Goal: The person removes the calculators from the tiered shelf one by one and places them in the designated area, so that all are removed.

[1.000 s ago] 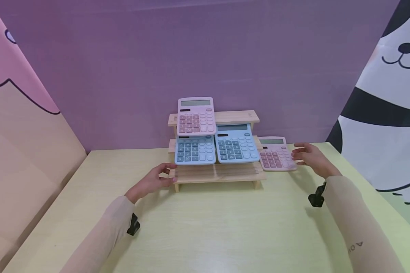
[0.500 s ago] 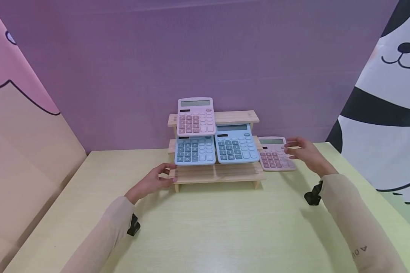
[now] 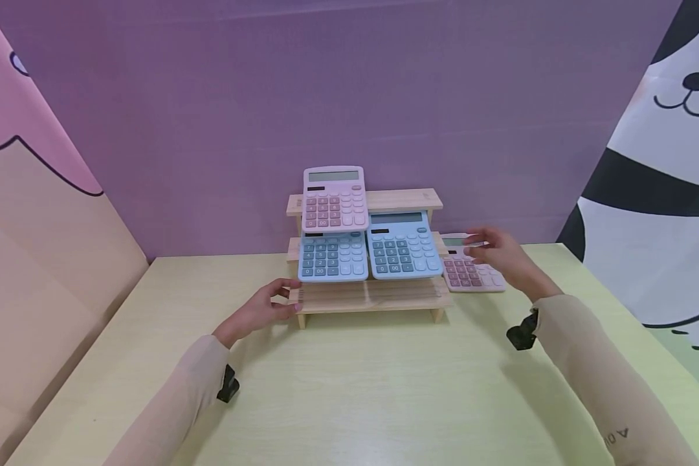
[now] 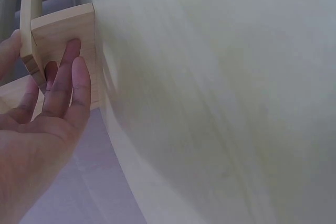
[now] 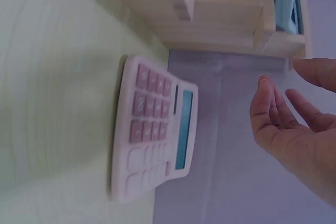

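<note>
A three-tier wooden display stand (image 3: pixel 378 296) holds one pink calculator (image 3: pixel 334 204) on its top tier. Two blue calculators, a left one (image 3: pixel 333 259) and a right one (image 3: pixel 404 249), lean side by side on the tier below. My left hand (image 3: pixel 262 305) grips the left end of the bottom tier, thumb at the front and fingers behind. A second pink calculator (image 5: pixel 155 135) lies on the table to the right of the stand. Over it hovers my right hand (image 3: pixel 498 255), fingers loosely bent and holding nothing, covering part of its display and keys in the head view.
The stand is on a pale wooden table (image 3: pixel 373 388), near its back edge. A purple backdrop (image 3: pixel 349 97) rises behind. A panda-print panel (image 3: pixel 664 168) borders the right side and a pink-and-cream panel (image 3: pixel 41 226) the left.
My right hand has moved left from beside the pink calculator on the table to over it, towards the stand. The left hand, the stand and the calculators have stayed put.
</note>
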`<move>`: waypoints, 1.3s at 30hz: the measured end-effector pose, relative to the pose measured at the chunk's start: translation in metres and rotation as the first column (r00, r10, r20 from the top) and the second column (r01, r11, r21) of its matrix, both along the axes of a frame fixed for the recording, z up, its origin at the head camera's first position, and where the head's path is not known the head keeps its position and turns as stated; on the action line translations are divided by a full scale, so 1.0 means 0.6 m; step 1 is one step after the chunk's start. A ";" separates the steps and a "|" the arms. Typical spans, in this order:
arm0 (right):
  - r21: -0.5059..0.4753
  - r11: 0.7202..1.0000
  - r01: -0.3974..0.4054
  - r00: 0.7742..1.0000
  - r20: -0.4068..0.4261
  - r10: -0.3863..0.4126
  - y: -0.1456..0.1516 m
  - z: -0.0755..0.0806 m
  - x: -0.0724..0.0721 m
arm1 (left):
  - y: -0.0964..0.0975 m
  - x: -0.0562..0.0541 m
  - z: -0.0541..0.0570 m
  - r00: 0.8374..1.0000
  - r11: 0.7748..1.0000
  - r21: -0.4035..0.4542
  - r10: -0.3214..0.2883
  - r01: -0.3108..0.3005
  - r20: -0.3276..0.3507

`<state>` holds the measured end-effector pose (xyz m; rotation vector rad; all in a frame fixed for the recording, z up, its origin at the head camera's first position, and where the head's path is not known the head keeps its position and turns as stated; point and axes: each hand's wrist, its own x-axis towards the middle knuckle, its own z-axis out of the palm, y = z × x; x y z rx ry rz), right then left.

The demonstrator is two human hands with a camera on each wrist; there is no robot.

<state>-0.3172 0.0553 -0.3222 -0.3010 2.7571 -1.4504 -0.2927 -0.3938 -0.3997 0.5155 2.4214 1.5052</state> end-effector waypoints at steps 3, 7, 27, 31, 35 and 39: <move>0.009 1.000 -0.019 0.999 -0.025 0.019 -0.017 0.008 0.003 | 0.000 0.000 0.000 1.000 1.000 0.005 0.002 -0.002 0.006; -0.021 0.998 -0.064 0.997 -0.054 0.062 -0.039 0.018 0.003 | 0.000 0.000 -0.001 1.000 1.000 0.002 0.001 -0.002 0.003; -0.104 0.981 -0.163 0.987 -0.009 0.163 -0.142 0.055 -0.008 | -0.001 0.002 0.001 1.000 1.000 0.000 -0.002 0.002 -0.002; -0.127 0.976 -0.179 0.983 0.006 0.181 -0.158 0.053 -0.016 | -0.001 0.002 0.002 1.000 1.000 0.001 -0.011 0.011 0.007; -0.153 0.970 -0.191 0.981 0.005 0.194 -0.177 0.050 -0.021 | -0.001 0.002 0.002 1.000 1.000 -0.003 -0.007 0.007 0.011; -0.185 0.963 -0.198 0.979 0.001 0.202 -0.195 0.048 -0.023 | -0.001 0.001 0.001 1.000 1.000 -0.008 0.003 -0.003 0.015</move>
